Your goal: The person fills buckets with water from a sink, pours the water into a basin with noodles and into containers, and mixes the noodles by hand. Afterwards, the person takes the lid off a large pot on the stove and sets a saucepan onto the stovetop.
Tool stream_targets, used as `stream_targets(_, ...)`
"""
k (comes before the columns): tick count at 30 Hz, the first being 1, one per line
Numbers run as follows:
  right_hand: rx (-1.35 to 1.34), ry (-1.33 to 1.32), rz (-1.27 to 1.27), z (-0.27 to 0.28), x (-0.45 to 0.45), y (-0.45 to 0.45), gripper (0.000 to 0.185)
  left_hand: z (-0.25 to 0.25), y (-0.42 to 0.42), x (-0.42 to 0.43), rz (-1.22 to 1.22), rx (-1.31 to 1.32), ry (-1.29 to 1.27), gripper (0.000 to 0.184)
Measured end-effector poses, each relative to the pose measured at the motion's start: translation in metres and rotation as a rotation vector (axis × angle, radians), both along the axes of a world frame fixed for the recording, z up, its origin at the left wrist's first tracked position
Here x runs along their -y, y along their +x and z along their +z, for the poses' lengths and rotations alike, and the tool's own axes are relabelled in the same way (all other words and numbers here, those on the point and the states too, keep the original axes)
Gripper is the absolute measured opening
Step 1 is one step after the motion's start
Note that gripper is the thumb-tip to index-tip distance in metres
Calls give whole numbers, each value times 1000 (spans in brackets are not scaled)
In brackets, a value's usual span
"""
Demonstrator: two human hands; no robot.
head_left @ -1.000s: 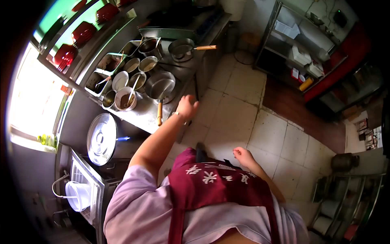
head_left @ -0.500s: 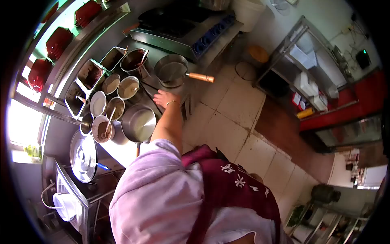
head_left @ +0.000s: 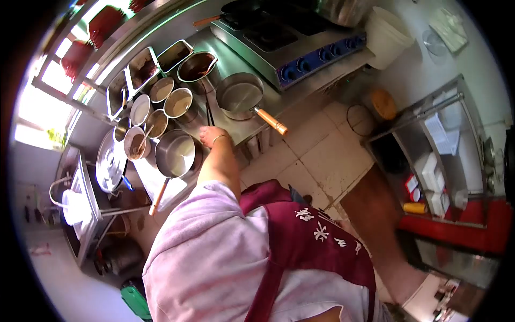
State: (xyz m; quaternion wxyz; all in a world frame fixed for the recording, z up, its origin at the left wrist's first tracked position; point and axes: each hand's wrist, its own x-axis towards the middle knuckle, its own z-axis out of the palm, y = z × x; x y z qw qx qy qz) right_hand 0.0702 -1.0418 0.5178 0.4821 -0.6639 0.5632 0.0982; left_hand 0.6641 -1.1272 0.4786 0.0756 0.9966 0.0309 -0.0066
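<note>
My left hand, a bracelet at its wrist, is at the counter edge with its fingers curled on the near end of a pair of long dark chopsticks. Just left of the hand stands a steel saucepan with pale liquid and a wooden handle. Above and to the right of the hand sits another saucepan, its wooden handle jutting over the counter edge. My right hand is out of view.
Several small bowls, including a white bowl, and a sauce pot crowd the counter. A stove with blue knobs is beyond them. A large lid stands at left, a metal shelf at right.
My left hand's fingers were spread beside the chopsticks; now they are curled on them. The camera view has turned, shifting the surroundings.
</note>
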Motion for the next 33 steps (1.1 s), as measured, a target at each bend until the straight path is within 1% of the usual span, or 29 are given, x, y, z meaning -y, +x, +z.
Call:
stream_targets(1,109,-73,-149,0,10,-13,32,-1,2,-3,-17,-114,-53,31)
stream_targets(2,118,-76,-137,5,28,-21,32,-8,11,-9,-57,-306,-166,27)
stream_targets(4,15,-103,-137,22,62,-38,34,-49,16,-12,-181,-265,22,27)
stream_targets(6,-1,-122,-114,23,94,-65,35,44,-45,-16,-475,-331,226,35)
stream_targets(8,25,-108,-104,28,119,-88,31,-26,-25,-25,-260,-371,2,39)
stream_targets(9,-15,-50,-104,33,131,-93,29,-13,-36,-27,-539,-424,293,41)
stream_targets(10,-12,-50,-99,23,140,-105,29,6,-50,-29,-817,-467,591,43)
stream_targets(12,36,-86,46,-9,162,-126,29,-20,-69,-51,-456,-347,110,45)
stream_targets(14,77,-77,14,-3,182,-119,29,-39,-77,-69,-502,-408,183,43)
stream_targets(15,43,-37,10,0,195,-113,29,-20,-99,-74,-407,-382,30,40)
stream_targets(16,8,6,5,0,206,-110,28,19,-129,-81,-314,-356,-121,38)
stream_targets(18,66,8,-21,-17,223,-108,28,66,-164,-98,-421,-213,-232,38)
stream_targets(20,276,-60,-46,-23,236,-97,28,101,-180,-108,-465,-101,-411,38)
stream_targets(21,377,97,-74,-5,247,-84,27,124,-186,-100,-508,-30,-465,35)
stream_targets(22,469,155,-44,10,257,-69,27,145,-194,-91,-549,39,-518,32)
stream_targets(23,557,215,-10,25,268,-52,28,167,-204,-74,-600,-21,-706,28)
stream_targets(25,724,324,156,75,288,-9,31,205,-231,-26,-697,-174,-1044,22)
stream_targets(26,780,357,258,107,293,14,33,241,-261,2,-675,-390,-1145,21)
stream_targets(27,826,439,288,142,293,35,38,253,-281,30,-750,-369,-1194,21)
stream_targets(28,902,497,301,170,290,52,39,247,-293,55,-789,-439,-1324,23)
stream_targets(29,983,548,315,189,290,67,40,249,-304,77,-852,-539,-1343,27)
stream_targets(30,986,537,315,197,295,78,40,249,-315,101,-976,-502,-1355,26)
stream_targets(32,955,761,243,208,312,97,39,254,-331,140,-1058,-655,-1415,27)
stream_targets(33,939,642,240,217,322,102,32,251,-332,158,-1113,-670,-1460,28)
